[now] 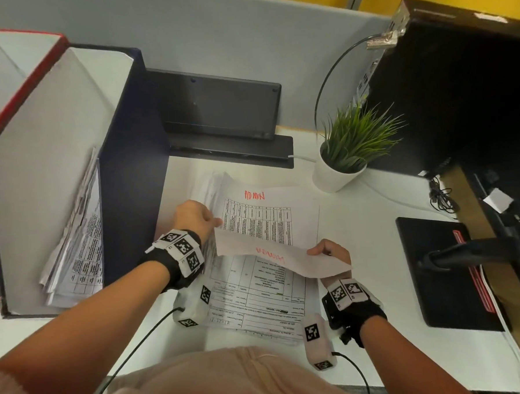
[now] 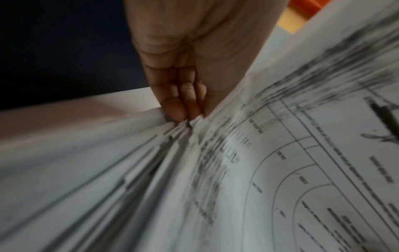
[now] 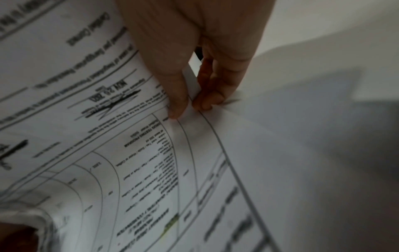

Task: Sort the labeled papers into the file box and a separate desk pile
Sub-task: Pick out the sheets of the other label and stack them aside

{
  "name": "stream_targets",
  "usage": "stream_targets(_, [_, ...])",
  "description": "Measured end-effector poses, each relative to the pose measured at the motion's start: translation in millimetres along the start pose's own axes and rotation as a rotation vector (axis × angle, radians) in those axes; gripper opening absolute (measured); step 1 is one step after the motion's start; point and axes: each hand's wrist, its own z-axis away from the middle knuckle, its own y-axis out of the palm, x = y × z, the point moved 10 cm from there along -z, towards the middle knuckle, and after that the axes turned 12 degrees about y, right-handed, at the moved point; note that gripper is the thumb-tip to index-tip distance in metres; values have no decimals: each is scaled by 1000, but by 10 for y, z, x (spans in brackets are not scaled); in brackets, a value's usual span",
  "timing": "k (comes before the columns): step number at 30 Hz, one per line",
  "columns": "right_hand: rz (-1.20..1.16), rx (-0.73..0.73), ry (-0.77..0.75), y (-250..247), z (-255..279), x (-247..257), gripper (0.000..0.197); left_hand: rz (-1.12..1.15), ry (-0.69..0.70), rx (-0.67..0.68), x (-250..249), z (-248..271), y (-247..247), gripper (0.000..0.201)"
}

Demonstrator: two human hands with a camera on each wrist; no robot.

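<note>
A dark blue file box [image 1: 130,161] stands at the left with several printed papers [image 1: 80,236] leaning inside. On the white desk [image 1: 368,227] lies a stack of forms [image 1: 258,299]; just beyond it, a pile topped by a sheet marked "ADMIN" in red [image 1: 262,214]. Both hands hold one sheet [image 1: 273,253] raised above the stack, red lettering showing through its back. My left hand [image 1: 215,221] grips its left corner, fingers [image 2: 179,110] curled at the paper edges. My right hand [image 1: 314,251] pinches its right edge between thumb and fingers [image 3: 177,102].
A potted green plant [image 1: 338,168] stands right of the piles. A black screen on a stand [image 1: 221,108] sits at the back, a black computer case [image 1: 457,81] at the right, a black pad [image 1: 437,272] near it. A red-edged box [image 1: 26,73] stands behind the file box.
</note>
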Motion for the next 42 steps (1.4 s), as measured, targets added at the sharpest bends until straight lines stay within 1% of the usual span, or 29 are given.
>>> stream_targets(2, [80, -13, 3, -3, -9, 38, 30, -38, 51, 17, -24, 9, 12, 28])
stream_targets(3, [100, -15, 12, 0, -12, 45, 33, -57, 86, 18, -50, 20, 13, 33])
stream_targets(4, [104, -14, 12, -1, -21, 39, 40, -83, 143, 1, -103, 39, 1, 32])
stream_targets(5, [107, -19, -12, 0, -14, 47, 47, -99, 218, -45, -173, 62, -36, 25])
stream_targets(6, [118, -28, -72, -1, 0, 75, 48, -101, 309, -107, -263, 101, -81, 18])
stream_targets(7, [144, -43, -144, 3, 41, 116, 44, -74, 374, -163, -329, 149, -127, 19])
stream_targets(9, [282, -82, -272, 20, 106, 177, 43, 63, 446, -222, -412, 218, -187, 23])
stream_targets(11, [386, -99, -321, 29, 114, 210, 41, 188, 485, -219, -469, 244, -190, 24])
stream_targets(14, [486, -160, -340, 19, 99, 260, 37, 426, 351, -110, -377, 188, -78, 21])
stream_targets(15, [511, -174, -326, 27, 99, 269, 34, 478, 315, -84, -352, 169, -51, 20])
stream_targets(16, [498, -169, -305, 31, 95, 265, 34, 509, 292, -51, -339, 159, -20, 19])
stream_targets(19, [362, -95, -295, 52, 121, 288, 61, 538, 273, 59, -352, 148, 65, 20])
stream_targets(21, [331, -59, -284, 56, 141, 276, 67, 590, 231, 130, -339, 137, 126, 24])
stream_targets(22, [333, -51, -261, 50, 132, 254, 61, 634, 200, 162, -328, 129, 155, 28])
stream_targets(23, [356, -63, -238, 34, 128, 231, 48, 668, 174, 176, -310, 113, 170, 31])
stream_targets(24, [401, -91, -228, 15, 119, 231, 33, 675, 147, 169, -282, 91, 169, 31])
stream_targets(25, [463, -103, -233, 17, 116, 232, 23, 670, 109, 139, -231, 66, 152, 29])
stream_targets(26, [537, -98, -246, 46, 114, 222, 18, 655, 56, 91, -151, 40, 123, 26])
stream_targets(27, [598, -94, -267, 84, 125, 221, 20, 639, -8, 35, -56, 18, 96, 25])
stream_targets(28, [618, -100, -297, 101, 130, 233, 26, 603, -64, -13, 38, -1, 74, 22])
stream_targets(29, [586, -100, -318, 92, 131, 242, 31, 538, -104, -37, 119, -15, 59, 20])
stream_targets(31, [473, -91, -316, 45, 138, 232, 35, 333, -141, 7, 214, -38, 63, 22])
stream_targets(33, [449, -84, -319, 40, 141, 215, 34, 146, -135, 78, 224, -30, 75, 28])
stream_targets(36, [483, -86, -348, 78, 147, 218, 31, 21, -104, 93, 128, -9, 44, 33])
stream_targets(37, [477, -81, -352, 89, 156, 222, 30, -6, -91, 89, 87, -9, 34, 31])
stream_targets(40, [476, -68, -379, 121, 195, 239, 28, -76, -47, 102, 13, -24, 32, 18])
stream_targets(42, [475, -50, -398, 139, 209, 256, 25, -80, -23, 105, -10, -10, 23, 19])
